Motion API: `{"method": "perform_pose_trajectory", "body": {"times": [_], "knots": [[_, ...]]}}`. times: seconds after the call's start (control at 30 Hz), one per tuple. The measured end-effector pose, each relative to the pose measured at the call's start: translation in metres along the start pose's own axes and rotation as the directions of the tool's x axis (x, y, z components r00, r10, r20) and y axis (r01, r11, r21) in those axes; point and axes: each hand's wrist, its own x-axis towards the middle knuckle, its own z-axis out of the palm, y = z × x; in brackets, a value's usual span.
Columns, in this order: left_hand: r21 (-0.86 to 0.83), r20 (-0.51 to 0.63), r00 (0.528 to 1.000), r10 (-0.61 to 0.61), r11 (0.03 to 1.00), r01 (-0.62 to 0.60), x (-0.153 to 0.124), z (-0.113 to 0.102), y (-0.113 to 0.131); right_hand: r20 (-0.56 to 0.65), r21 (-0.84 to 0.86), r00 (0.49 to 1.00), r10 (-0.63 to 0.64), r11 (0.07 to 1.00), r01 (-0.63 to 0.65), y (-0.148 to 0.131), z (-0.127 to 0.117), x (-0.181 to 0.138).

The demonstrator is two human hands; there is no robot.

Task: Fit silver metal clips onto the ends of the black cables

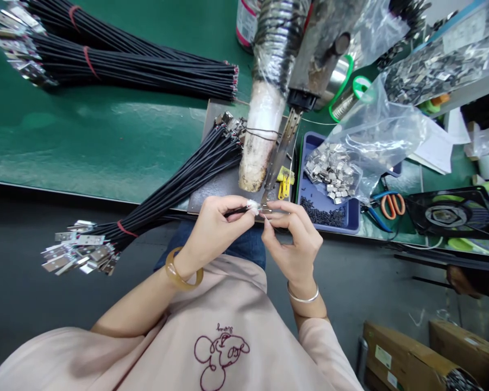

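Note:
My left hand (224,222) is closed in a pinch around the end of a black cable (238,209), with something white at its fingertips. Close beside it, my right hand (295,233) pinches a small shiny metal connector (264,209); fingers partly cover it. Both hands meet just below the tip of a soldering iron (283,146) that points down from a holder. A wrapped hose nozzle (259,136) hangs to the iron's left. A bundle of black cables (179,174) with metal plugs lies left of my hands, over the table edge.
More tied cables (138,68) lie on the green table (85,130). At right, a blue tray (352,220) holds metal shells and small black parts, near orange-handled pliers (392,205), a black fan (452,212) and solder spools (348,100). Cardboard boxes (403,358) stand on the floor.

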Motion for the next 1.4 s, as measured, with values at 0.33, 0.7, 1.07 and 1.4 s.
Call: {"method": "perform_pose_trajectory", "body": {"times": [0.33, 0.7, 1.07, 1.4], "knots": [[-0.024, -0.001, 1.000, 0.025, 0.999, -0.025, -0.001, 0.001, -0.002, -0.023, -0.047, 1.000, -0.014, 0.999, 0.013, 0.001, 0.003, 0.001], [-0.010, -0.038, 0.999, 0.035, 0.999, -0.036, 0.002, 0.000, 0.004, -0.044, -0.027, 0.999, 0.014, 1.000, -0.015, -0.005, 0.003, 0.004], [0.032, 0.012, 1.000, 0.010, 0.999, -0.011, -0.001, 0.001, -0.003, -0.019, -0.082, 0.998, -0.058, 0.995, 0.056, -0.003, 0.000, 0.000], [-0.120, 0.009, 0.999, -0.048, 0.992, 0.049, -0.007, 0.001, -0.007, -0.091, -0.017, 0.995, 0.038, 0.999, -0.040, -0.004, 0.003, -0.006]]}}
